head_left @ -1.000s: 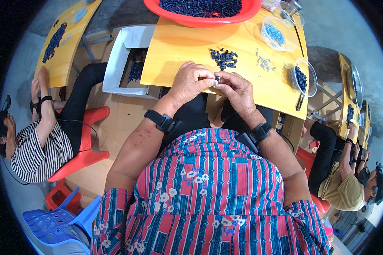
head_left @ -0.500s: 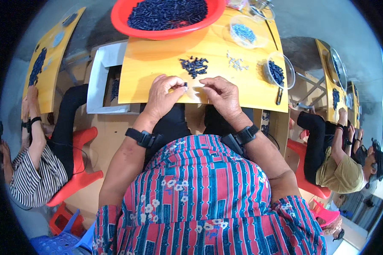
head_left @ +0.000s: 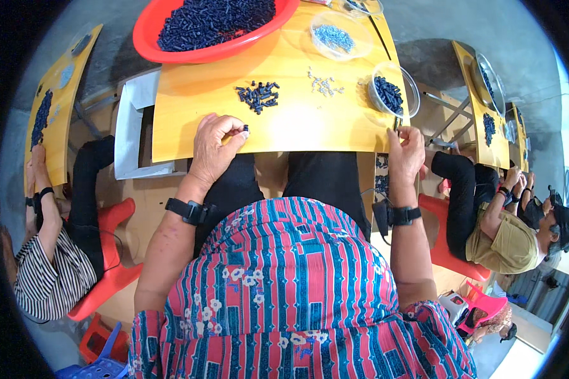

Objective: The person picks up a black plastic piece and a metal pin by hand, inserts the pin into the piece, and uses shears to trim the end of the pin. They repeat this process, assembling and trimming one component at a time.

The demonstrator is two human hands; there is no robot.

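Left grip (head_left: 214,146) pinches a small dark piece (head_left: 246,129) near the counter (head_left: 183,95) front edge so its end shows, while the right grip (head_left: 406,153), I can't tell if closed, meets a thin tool (head_left: 396,123), handy by the front right corner.

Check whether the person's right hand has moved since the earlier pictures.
Yes: judged against the yellow tabletop, the right hand has moved rightward, away from the small pile of dark cylindrical pieces, to the tabletop's near right corner.
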